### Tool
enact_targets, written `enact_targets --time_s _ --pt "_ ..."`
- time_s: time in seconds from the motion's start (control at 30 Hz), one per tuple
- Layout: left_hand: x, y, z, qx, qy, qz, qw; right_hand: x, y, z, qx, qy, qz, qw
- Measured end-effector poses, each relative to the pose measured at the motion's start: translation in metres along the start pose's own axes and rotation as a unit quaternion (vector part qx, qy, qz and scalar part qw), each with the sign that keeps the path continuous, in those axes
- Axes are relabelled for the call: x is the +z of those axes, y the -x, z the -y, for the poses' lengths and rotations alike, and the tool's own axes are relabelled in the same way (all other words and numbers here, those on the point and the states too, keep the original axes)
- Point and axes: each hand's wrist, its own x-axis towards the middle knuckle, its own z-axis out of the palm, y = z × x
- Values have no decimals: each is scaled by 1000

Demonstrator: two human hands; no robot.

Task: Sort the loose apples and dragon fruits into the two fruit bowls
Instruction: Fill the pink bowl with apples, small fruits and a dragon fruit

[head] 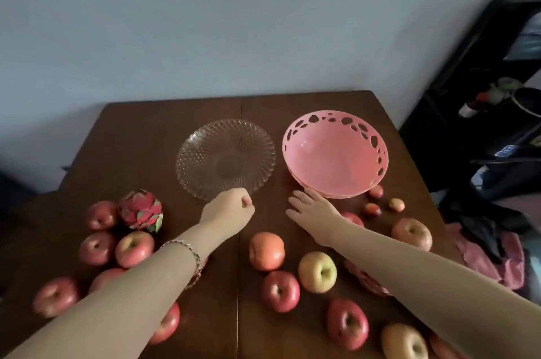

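Dark brown wooden table (pixel 146 139) against a pale wall (pixel 263 21) carries a clear cut-glass bowl (pixel 205 183) at 12 o'clock, a pink perforated plastic bowl (pixel 336 153) at 2. Red apples (pixel 279 291) lie loose from 3 round to 9, a pink dragon fruit (pixel 141 210) at 9. Left hand (pixel 231 209) is curled beside the glass rim; any hold cannot be told. Right hand (pixel 311 206), fingers spread, touches the pink rim.

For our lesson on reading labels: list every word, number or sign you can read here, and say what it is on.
None can be read.
A blue label among the dark clutter at right: too blurred to read.
The glass bowl, pink bowl and apples: no text.
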Motion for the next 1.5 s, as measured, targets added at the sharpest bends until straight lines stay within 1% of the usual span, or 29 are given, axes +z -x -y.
enact_targets --time_s 0.03,0.07,0.1,0.13,0.17,0.2,0.23,0.27,0.33,0.37,0.4,0.47,0.53,0.6,0.67,0.73,0.83,0.9,0.97,1.03,1.13,1.2,1.3,1.37,1.43,1.47,1.5 --pt "1 -3 3 -10 7 8 1000 9 -11 1 -23 26 1 999" --pt "2 -6 4 -14 14 6 1000 9 -18 1 -12 62 39 997" --pt "3 -11 5 -18 18 15 1000 16 -28 -2 22 60 57 996" --pt "6 -18 7 -27 27 23 999 25 -34 -3 69 19 51 996" --pt "7 -21 6 -28 41 28 998 31 -41 -4 90 20 2 996" --pt "10 -26 6 -28 57 32 998 28 -42 -4 87 38 56 994" --pt "13 -34 4 -31 82 36 995 25 -51 -7 45 95 80 991" --pt "16 -42 1 -33 118 40 992 24 -52 -7 -11 127 87 988" --pt "21 -54 -10 -73 231 71 968 13 -41 -9 -84 73 23 994" --pt "24 -61 -18 -104 290 91 947 7 -37 -14 -100 38 -8 994" --pt "25 -68 -26 -135 334 111 926 1 -30 -17 -101 -16 -11 995" --pt "30 -86 -37 -169 360 148 905 -11 -12 -28 -107 -145 -24 983" --pt "35 -102 -48 -182 385 194 884 -27 2 -49 -76 -229 -41 969" --pt "41 -116 -61 -188 412 232 861 -38 5 -78 -26 -253 -72 964" --pt "48 -126 -76 -198 421 247 850 -36 -5 -105 39 -272 -98 957" --pt "55 -134 -88 -199 435 233 847 -26 -22 -125 105 -305 -111 940" --pt "61 -138 -97 -198 459 207 841 -4 -54 -141 192 -378 -93 901" --pt "62 -135 -99 -202 467 195 838 9 -75 -146 220 -389 -81 891" --pt "65 -133 -96 -206 481 181 832 18 -95 -145 239 -388 -86 886" --pt "66 -130 -91 -212 491 165 829 21 -108 -141 258 -423 -98 863" --pt "62 -124 -82 -223 504 149 821 20 -115 -133 252 -479 -113 833" --pt "57 -118 -76 -239 521 142 807 18 -115 -125 235 -496 -108 829" --pt "43 -100 -68 -252 542 136 790 6 -104 -114 202 -494 -83 842" --pt "33 -91 -64 -250 541 133 792 -10 -97 -112 187 -514 -73 834" --pt "19 -77 -57 -248 545 125 791 -35 -83 -108 190 -547 -70 812" --pt "11 -68 -52 -242 550 118 791 -48 -73 -104 194 -548 -74 810" --pt "5 -61 -46 -233 554 108 792 -63 -63 -99 194 -536 -85 817"
